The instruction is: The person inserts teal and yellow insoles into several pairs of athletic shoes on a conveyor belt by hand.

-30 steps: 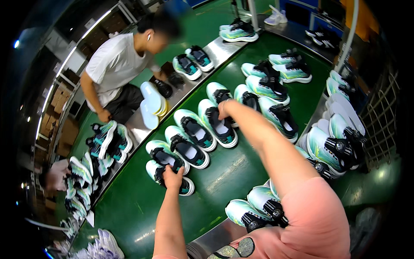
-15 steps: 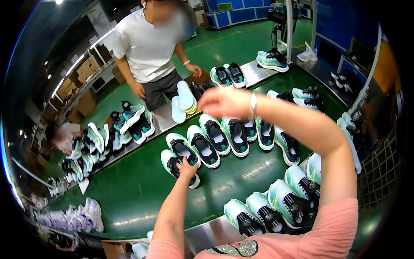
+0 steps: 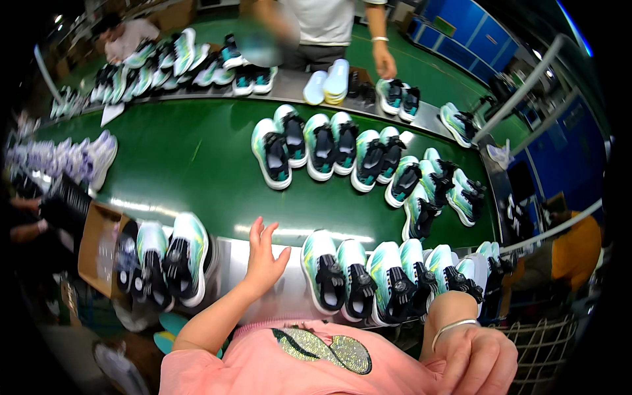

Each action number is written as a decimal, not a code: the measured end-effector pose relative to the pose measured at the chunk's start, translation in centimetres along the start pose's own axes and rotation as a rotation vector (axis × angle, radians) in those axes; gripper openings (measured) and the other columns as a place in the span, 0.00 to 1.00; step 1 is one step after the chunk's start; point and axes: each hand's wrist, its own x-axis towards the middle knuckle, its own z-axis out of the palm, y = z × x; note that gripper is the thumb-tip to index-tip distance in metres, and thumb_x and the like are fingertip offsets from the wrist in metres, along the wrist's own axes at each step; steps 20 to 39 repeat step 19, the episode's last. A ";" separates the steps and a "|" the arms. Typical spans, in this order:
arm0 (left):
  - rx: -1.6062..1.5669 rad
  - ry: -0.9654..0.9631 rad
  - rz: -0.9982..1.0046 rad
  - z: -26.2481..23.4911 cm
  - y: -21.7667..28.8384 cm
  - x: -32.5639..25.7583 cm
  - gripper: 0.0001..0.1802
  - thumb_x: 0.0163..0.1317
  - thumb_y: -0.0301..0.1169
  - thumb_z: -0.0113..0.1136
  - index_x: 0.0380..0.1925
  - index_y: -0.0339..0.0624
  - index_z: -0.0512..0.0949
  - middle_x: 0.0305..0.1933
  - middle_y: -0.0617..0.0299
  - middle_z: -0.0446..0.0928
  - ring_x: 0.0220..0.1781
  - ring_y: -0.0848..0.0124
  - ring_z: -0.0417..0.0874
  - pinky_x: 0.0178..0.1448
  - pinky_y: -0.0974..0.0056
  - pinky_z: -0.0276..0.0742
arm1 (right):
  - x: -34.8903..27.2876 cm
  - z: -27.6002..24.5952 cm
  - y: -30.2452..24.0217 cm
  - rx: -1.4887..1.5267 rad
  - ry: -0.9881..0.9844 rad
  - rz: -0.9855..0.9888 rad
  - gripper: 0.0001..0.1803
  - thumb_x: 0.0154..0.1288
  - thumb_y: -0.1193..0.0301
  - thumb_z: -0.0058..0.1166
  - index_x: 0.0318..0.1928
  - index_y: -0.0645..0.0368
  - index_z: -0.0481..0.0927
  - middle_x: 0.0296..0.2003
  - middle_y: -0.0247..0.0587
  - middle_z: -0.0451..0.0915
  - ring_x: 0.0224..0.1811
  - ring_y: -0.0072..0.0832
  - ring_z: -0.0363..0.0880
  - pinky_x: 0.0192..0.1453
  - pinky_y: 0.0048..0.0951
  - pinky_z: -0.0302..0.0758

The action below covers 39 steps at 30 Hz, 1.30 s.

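My left hand [image 3: 264, 263] is held over the near metal ledge [image 3: 280, 303], fingers spread, with nothing in it. To its right stands a row of mint-and-black sneakers [image 3: 322, 273] with dark round dials. My right hand [image 3: 479, 362] is low at the right, close to my body. Its fingers are curled together, and whatever they hold, if anything, is hidden. Across the green belt [image 3: 178, 171] stand several more mint-and-black sneakers [image 3: 270, 155] in pairs, out of reach of both hands.
Left of my left hand, a sneaker pair [image 3: 187, 260] stands beside an open cardboard box [image 3: 99, 247]. Insoles [image 3: 336, 79] are stacked on the far ledge, near a co-worker in a white shirt [image 3: 326, 23]. White-purple shoes [image 3: 99, 158] line the left. A wire basket [image 3: 543, 349] is at lower right.
My left hand has let go of the sneaker on the belt and drawn back. My right hand has dropped from above the shoes to my right side. The view has turned.
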 end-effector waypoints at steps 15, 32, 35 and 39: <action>0.559 0.628 -0.971 -9.7 -9.2 -35.9 0.19 0.50 0.33 0.54 0.43 0.41 0.67 0.46 0.52 0.67 0.47 0.55 0.68 0.51 0.59 0.63 | -14.5 -15.5 -22.8 1.849 -0.535 -2.359 0.19 0.57 0.65 0.49 0.47 0.61 0.72 0.39 0.30 0.75 0.39 0.19 0.70 0.42 0.20 0.66; 0.696 0.687 -1.345 -10.8 -13.9 -35.7 0.29 0.48 0.40 0.56 0.50 0.43 0.62 0.55 0.54 0.60 0.55 0.53 0.61 0.56 0.54 0.58 | -18.0 -14.6 -10.4 1.739 -0.452 -2.759 0.16 0.59 0.69 0.46 0.47 0.63 0.70 0.43 0.37 0.73 0.44 0.23 0.70 0.50 0.22 0.65; 0.696 0.687 -1.345 -10.8 -13.9 -35.7 0.29 0.48 0.40 0.56 0.50 0.43 0.62 0.55 0.54 0.60 0.55 0.53 0.61 0.56 0.54 0.58 | -18.0 -14.6 -10.4 1.739 -0.452 -2.759 0.16 0.59 0.69 0.46 0.47 0.63 0.70 0.43 0.37 0.73 0.44 0.23 0.70 0.50 0.22 0.65; 0.696 0.687 -1.345 -10.8 -13.9 -35.7 0.29 0.48 0.40 0.56 0.50 0.43 0.62 0.55 0.54 0.60 0.55 0.53 0.61 0.56 0.54 0.58 | -18.0 -14.6 -10.4 1.739 -0.452 -2.759 0.16 0.59 0.69 0.46 0.47 0.63 0.70 0.43 0.37 0.73 0.44 0.23 0.70 0.50 0.22 0.65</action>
